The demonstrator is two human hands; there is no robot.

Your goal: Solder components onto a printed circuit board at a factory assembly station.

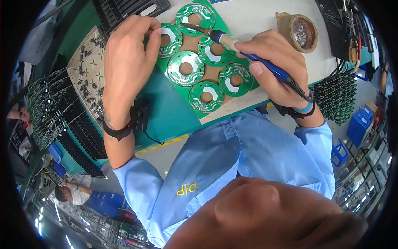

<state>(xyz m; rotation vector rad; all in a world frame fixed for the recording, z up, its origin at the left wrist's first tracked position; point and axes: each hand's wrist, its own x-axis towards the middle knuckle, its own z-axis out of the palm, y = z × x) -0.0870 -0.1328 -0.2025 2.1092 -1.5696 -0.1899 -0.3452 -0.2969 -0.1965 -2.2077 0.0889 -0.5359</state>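
My right hand (277,68) grips a soldering iron (265,66) with a blue handle. Its tip reaches left to the edge of the upper left round circuit board (176,37). At that same spot the fingers of my left hand (130,62) are pinched together. A thin strand that looks like solder wire (169,25) runs from them toward the tip. Several green ring-shaped boards, such as the middle one (185,69), sit in a green and brown holder panel (192,43). Each has a round hole at its centre. My left palm hides what lies beneath it.
A brown pot (304,33) with silvery contents stands at the back right. A tan board with small black components (89,70) lies left of my left wrist. Racks of green boards stand at the far left (45,108) and right (336,97). A black tray (128,10) is behind.
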